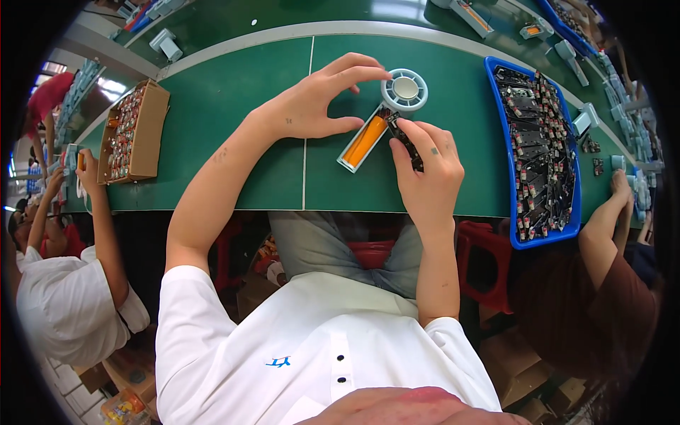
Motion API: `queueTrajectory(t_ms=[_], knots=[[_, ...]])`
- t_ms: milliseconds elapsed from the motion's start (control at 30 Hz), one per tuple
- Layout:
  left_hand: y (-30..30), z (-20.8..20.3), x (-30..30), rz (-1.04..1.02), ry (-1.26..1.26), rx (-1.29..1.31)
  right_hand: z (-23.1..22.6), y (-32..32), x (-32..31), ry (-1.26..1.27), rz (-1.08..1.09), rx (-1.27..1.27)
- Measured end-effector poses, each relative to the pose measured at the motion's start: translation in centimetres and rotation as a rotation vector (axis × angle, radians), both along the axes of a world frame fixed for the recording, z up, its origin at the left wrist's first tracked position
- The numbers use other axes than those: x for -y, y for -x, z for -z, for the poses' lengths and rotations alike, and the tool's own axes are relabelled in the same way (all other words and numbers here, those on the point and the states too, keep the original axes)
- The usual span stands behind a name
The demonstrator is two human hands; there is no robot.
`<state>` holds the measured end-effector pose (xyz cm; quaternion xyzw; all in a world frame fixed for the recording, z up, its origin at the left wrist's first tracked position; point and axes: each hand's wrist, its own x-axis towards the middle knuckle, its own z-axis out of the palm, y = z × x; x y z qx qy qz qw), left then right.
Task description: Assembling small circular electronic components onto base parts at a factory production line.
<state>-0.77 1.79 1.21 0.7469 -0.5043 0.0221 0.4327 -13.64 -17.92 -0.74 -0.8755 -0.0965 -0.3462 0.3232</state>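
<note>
On the green table (pixel 234 99) lies one small hand fan body (pixel 379 120), open, with one round white fan head (pixel 404 92) and one orange battery (pixel 365 139) in its handle. One dark circuit board (pixel 406 142) is at that handle. Two hands work on it: one left hand (pixel 312 103) and one right hand (pixel 428 173). By the table's right edge sits one blue tray (pixel 496 71) heaped with circuit boards, too many to count. By the left edge stands one cardboard box (pixel 154 127) packed with batteries, also beyond counting. Two other people sit at the near edge, one on either side.
</note>
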Motion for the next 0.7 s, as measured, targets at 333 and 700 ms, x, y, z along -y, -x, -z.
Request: queueTrajectory(t_ms=[333,700], knots=[[2.0,1.8,2.1,-0.243,-0.015,0.049,-1.4,0.0,-0.7,-0.067,0.032,-0.136],[1.9,2.4,2.0,-0.288,-0.053,0.099,-1.1,0.1,-2.3,0.061,0.104,-0.143]])
